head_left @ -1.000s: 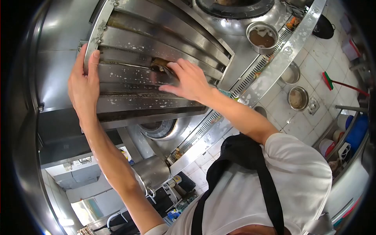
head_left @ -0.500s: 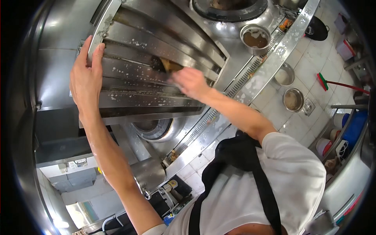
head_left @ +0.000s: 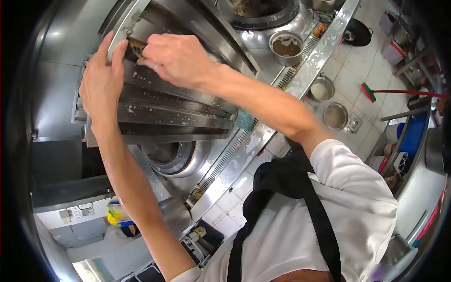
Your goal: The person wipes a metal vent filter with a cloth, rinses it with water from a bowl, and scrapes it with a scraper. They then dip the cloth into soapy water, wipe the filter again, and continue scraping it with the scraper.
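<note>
A slatted metal hood filter (head_left: 164, 104), wet and dotted with white suds, leans at a tilt over the stove. My left hand (head_left: 99, 82) is closed around its upper left edge, thumb on the front side. Close beside that thumb, my right hand (head_left: 181, 58) grips a small brownish scrubbing brush (head_left: 136, 47) against the slats near the same edge. The fingers cover most of the brush. Below my right forearm, a green mesh-like piece (head_left: 244, 120) shows at the filter's lower right corner.
Wok burners (head_left: 169, 157) sit beneath and behind the filter. A pot of brown liquid (head_left: 286, 48) stands on the stove beside a slotted drain channel (head_left: 235, 149). On the tiled floor are two pots (head_left: 335, 116) and a green-headed broom (head_left: 368, 92). Shelving (head_left: 413, 136) stands at right.
My right hand has moved up and left with the brush, from the filter's middle to near my left hand. The left hand keeps its hold. The view has shifted slightly.
</note>
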`<state>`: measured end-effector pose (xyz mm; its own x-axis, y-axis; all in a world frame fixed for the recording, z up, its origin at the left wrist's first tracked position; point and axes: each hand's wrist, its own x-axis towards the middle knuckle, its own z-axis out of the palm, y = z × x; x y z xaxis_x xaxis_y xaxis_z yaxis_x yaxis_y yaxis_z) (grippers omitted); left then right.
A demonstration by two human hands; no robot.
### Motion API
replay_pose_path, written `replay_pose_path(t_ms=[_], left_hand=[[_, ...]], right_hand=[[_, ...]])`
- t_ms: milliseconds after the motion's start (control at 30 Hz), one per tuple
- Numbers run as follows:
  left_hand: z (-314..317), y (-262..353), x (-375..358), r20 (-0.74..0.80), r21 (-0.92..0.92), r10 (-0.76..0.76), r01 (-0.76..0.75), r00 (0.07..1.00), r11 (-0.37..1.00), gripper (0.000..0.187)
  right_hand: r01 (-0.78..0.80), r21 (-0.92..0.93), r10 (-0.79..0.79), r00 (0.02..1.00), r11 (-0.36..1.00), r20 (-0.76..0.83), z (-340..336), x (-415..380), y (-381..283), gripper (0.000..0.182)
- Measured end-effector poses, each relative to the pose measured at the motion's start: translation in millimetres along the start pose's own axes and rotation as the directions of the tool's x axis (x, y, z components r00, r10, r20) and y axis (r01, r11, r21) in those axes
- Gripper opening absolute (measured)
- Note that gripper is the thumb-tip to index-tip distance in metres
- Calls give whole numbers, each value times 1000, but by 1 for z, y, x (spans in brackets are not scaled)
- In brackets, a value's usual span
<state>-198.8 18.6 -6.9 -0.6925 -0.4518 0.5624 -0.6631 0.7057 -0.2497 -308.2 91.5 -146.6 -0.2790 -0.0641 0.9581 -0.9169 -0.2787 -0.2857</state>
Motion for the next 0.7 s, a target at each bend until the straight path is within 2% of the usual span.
replay_pose_path(t_ms=[100,167,200,267,400,433,467,500,567,600,633,700], left_hand=[[-6,-2,1,93,-67,-40,46,995,997,55],[-10,-2,-3,48,-70,-10,13,999,997,55],[-10,-2,-6,19,-70,30,-29,999,997,55],[-12,-1,-8,17,-72,37,-36,999,997,55],[-16,-3,-7,14,-82,69,-68,998,994,55],[-14,-4,-8,22,-84,87,-85,996,993,54],[-12,-7,-8,-8,-89,111,-112,994,990,52],[-13,-8,-6,-28,-95,110,-112,994,989,52],[-12,-7,-8,-23,-86,105,-106,994,991,51],[-13,-5,-10,-25,-75,101,-103,995,992,50],[-12,-4,-10,-26,-86,98,-100,995,991,50],[-11,-7,-11,-48,-87,118,-122,992,989,51]], right_hand=[[15,-23,-15,1000,1000,4,-5,-26,-8,25],[79,-151,-64,993,985,104,-23,-57,-9,25],[93,-155,-78,992,984,103,-28,-75,-8,25],[29,-215,7,986,976,166,-35,-102,-7,25],[35,-239,-22,998,970,55,-46,-85,-20,28],[-155,-256,200,966,954,161,-61,-75,-39,31],[-326,-289,402,879,900,257,-70,-59,-51,38],[-310,-295,386,887,904,251,-71,-43,-55,38],[-290,-403,392,899,868,195,-68,-21,-66,58],[-306,-435,462,828,847,318,-64,-8,-68,70],[-299,-443,461,827,845,321,-59,-2,-63,70],[29,-620,337,819,784,465,-50,9,-58,70]])
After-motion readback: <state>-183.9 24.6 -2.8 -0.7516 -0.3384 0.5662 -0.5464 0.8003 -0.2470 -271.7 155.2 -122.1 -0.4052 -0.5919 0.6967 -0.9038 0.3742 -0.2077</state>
